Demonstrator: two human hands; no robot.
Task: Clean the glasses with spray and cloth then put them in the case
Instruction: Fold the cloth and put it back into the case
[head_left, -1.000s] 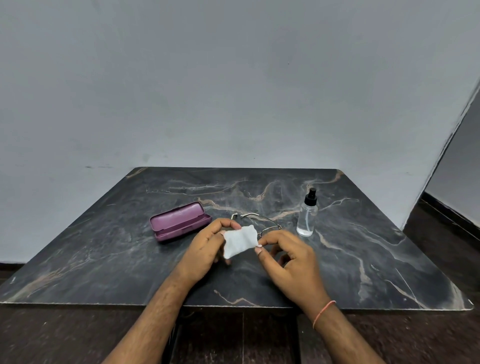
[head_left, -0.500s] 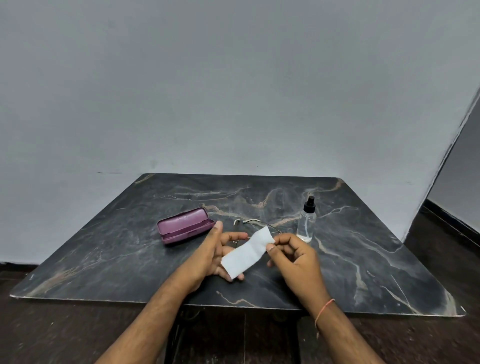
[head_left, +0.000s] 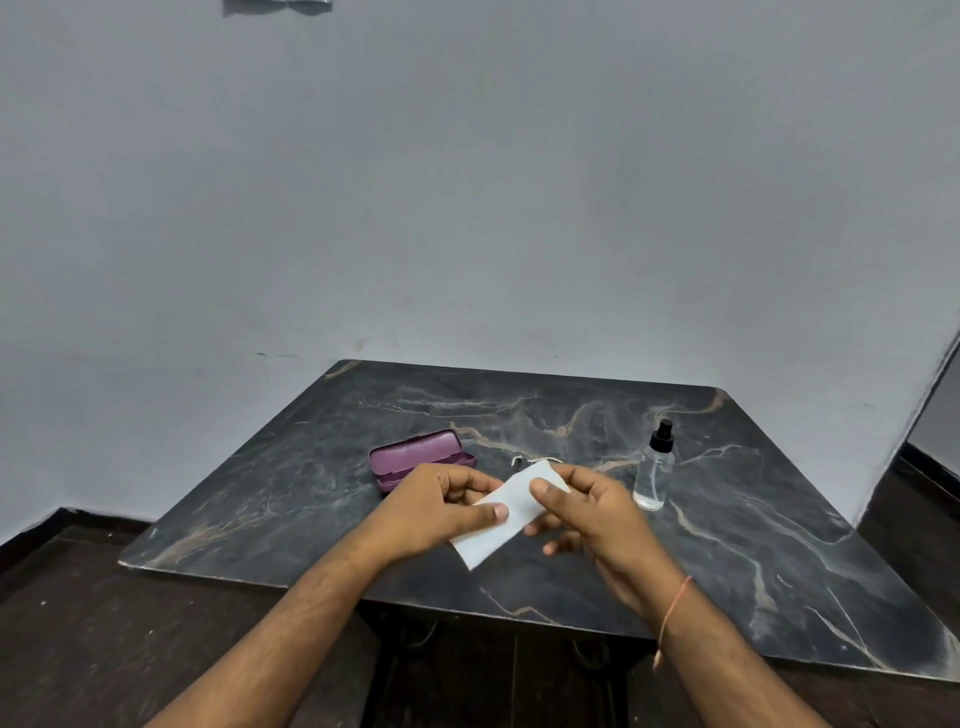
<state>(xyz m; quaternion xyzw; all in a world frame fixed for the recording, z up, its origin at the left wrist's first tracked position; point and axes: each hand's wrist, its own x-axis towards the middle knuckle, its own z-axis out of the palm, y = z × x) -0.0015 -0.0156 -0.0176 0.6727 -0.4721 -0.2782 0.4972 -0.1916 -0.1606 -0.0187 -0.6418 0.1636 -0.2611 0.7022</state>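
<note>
Head view: both hands, left hand (head_left: 441, 506) and right hand (head_left: 597, 512), pinch the limp, light cloth (head_left: 506, 514) by its ends, fingers curled, above the desk (head_left: 779, 545). Glasses (head_left: 530, 460) lie mostly hidden behind it; likely fragile, best gripped by the frame.

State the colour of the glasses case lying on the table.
The case is purple, seen in the head view, the only one given.

Case (head_left: 421, 457) left of bottle (head_left: 654, 470)
</note>
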